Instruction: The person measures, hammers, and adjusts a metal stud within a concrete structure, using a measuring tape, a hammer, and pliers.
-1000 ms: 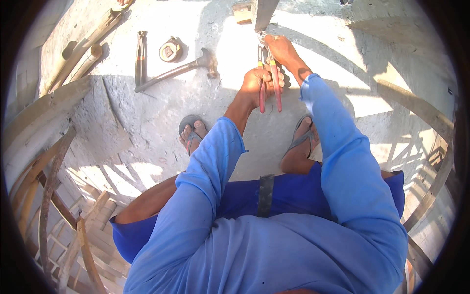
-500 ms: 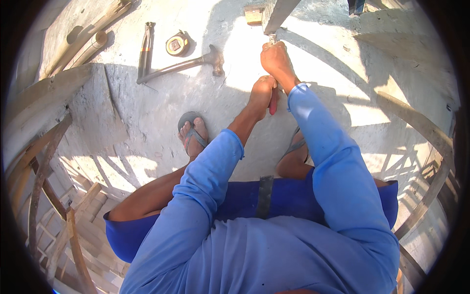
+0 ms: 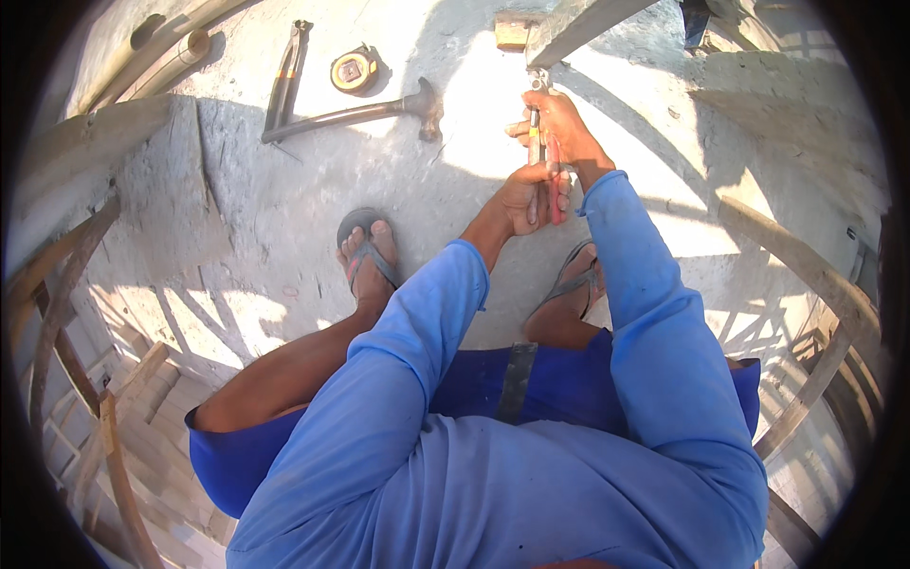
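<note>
My left hand (image 3: 528, 199) grips the lower ends of the red handles of a pair of pliers (image 3: 544, 161). My right hand (image 3: 559, 128) holds the same pliers higher up, near the jaws. The jaws point up at the end of a slanted grey wooden beam (image 3: 578, 24). I squat on a concrete slab (image 3: 284, 190) in sandals, blue sleeves reaching forward.
A hammer (image 3: 365, 112), a second pair of pincers (image 3: 286, 71) and a round tape measure (image 3: 353, 71) lie on the slab at upper left. A small wood block (image 3: 512, 33) sits by the beam. Wooden scaffold poles (image 3: 66, 322) ring the slab edges; open drop beyond.
Both hands have stayed on the pliers at the beam end, with the left hand shifting its grip on the handles. The view tilted slightly.
</note>
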Available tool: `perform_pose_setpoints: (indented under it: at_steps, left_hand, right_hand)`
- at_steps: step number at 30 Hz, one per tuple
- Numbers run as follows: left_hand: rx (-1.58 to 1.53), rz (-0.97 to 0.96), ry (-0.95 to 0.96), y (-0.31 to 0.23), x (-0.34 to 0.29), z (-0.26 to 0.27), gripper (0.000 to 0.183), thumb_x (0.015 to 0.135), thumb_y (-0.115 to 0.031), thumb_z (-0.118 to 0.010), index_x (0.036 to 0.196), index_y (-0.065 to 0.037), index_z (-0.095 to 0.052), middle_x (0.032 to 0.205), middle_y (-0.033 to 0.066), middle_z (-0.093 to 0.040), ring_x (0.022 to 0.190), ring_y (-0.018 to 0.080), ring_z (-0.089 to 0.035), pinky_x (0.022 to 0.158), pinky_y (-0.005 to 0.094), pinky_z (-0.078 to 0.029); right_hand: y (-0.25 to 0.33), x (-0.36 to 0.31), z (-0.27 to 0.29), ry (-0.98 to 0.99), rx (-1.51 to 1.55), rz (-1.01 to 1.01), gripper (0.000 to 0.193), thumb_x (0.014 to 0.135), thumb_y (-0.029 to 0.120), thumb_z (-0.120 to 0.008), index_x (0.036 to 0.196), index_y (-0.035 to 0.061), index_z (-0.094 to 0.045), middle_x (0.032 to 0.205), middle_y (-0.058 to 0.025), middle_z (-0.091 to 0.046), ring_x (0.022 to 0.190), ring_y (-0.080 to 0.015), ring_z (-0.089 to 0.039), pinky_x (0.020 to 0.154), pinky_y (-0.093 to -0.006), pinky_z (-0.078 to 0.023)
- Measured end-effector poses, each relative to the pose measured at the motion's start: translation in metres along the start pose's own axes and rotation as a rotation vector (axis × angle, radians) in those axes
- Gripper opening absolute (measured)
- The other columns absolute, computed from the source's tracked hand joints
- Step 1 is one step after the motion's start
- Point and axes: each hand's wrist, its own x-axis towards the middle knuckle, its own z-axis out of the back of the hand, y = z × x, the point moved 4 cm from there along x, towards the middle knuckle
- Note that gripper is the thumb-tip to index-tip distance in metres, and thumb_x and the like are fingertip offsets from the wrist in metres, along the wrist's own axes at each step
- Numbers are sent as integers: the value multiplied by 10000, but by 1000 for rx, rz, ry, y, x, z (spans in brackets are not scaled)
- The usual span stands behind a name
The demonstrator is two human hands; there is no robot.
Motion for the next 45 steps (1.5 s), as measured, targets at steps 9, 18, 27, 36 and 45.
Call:
perform_pose_setpoints:
  at_steps: [9, 18, 27, 36, 45]
  left_hand:
    - [741, -75, -763, -21, -19, -20, 330, 873, -355, -518, 971, -39, -517, 754, 77, -528, 549, 163, -486, 481, 315, -406]
    - [322, -79, -244, -11, -7, 1, 126, 771, -177, -491, 826, -84, -556, 712, 59, -547, 579, 176, -504, 501, 343, -407]
    - [-39, 33, 157, -15, -8, -4, 335, 664, -263, -560, 961, -109, -558, 790, 54, -610, 631, 220, -556, 584, 402, -446]
    - [44, 66, 111, -32, -17, -24, 325, 695, -245, -513, 962, -67, -565, 790, 79, -616, 661, 239, -591, 669, 404, -461]
    - [32, -20, -124, -40, -26, -69, 255, 702, -223, -493, 888, -58, -545, 734, 96, -580, 615, 244, -561, 612, 385, -442]
  right_hand:
    - [-4, 23, -27, -47, -2025, 567, 181, 767, 74, -536, 847, -25, -665, 776, -175, -659, 619, -274, -615, 601, -416, -464]
    - [-2, 5, -4, -549, -937, 228, 412, 762, 332, -563, 856, -63, -633, 818, -207, -651, 949, -343, -617, 772, -379, -499]
    - [-7, -2, 5, 59, -23, -126, 416, 861, 283, -554, 1113, -43, -492, 914, -125, -551, 819, -231, -604, 639, -335, -495]
    - [-8, 5, -4, 212, 324, -122, 204, 925, 177, -429, 964, -11, -498, 773, -100, -552, 674, -205, -535, 559, -332, -459]
    - [8, 6, 5, 232, 120, -189, 164, 901, 128, -420, 911, -7, -512, 729, -99, -547, 620, -200, -521, 531, -326, -449]
